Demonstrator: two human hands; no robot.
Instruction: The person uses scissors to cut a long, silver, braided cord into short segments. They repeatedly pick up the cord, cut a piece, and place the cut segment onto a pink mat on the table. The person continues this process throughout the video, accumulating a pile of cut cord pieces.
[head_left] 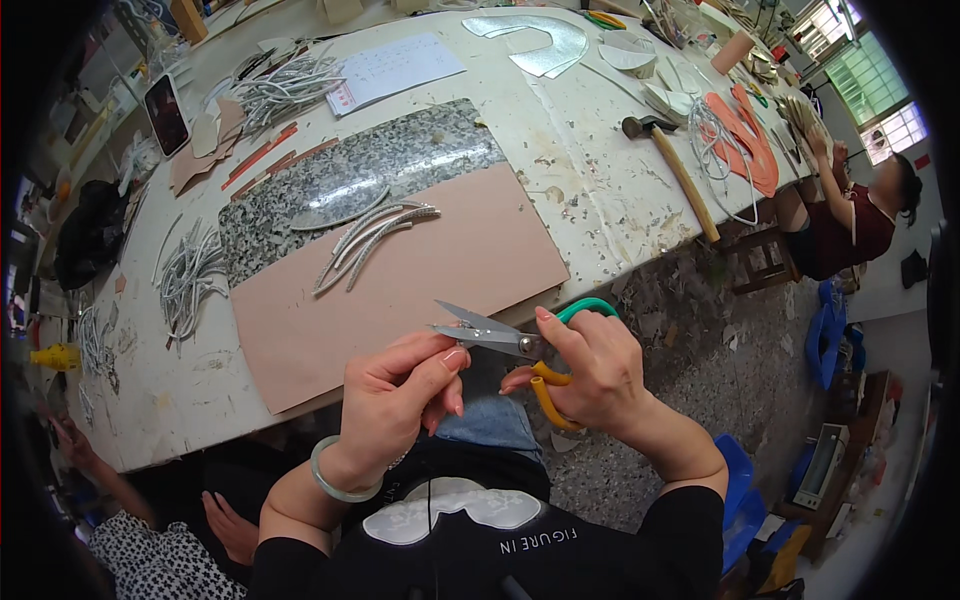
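Observation:
My right hand (pixel 605 370) grips scissors (pixel 503 341) with one green and one orange handle, thumb and fingers in the loops. The blades stand apart and point left. At their tips my left hand (pixel 395 390) is closed in a pinch. A tiny silvery bit glints between blades and fingertips, too small to name. Beyond my hands lies a pinkish-beige sheet (pixel 450 270) over part of a speckled stone slab (pixel 420 145). Several curved silver strips (pixel 362 238) lie across sheet and slab. Further left is a heap of similar strips (pixel 188 282).
A hammer (pixel 684 180) lies at the table's right edge, near coral-coloured cut pieces (pixel 745 140) and white cord. A phone (pixel 167 115) and written paper (pixel 400 75) are at the back left. One person (pixel 850 220) sits at far right, another (pixel 165 550) close at lower left.

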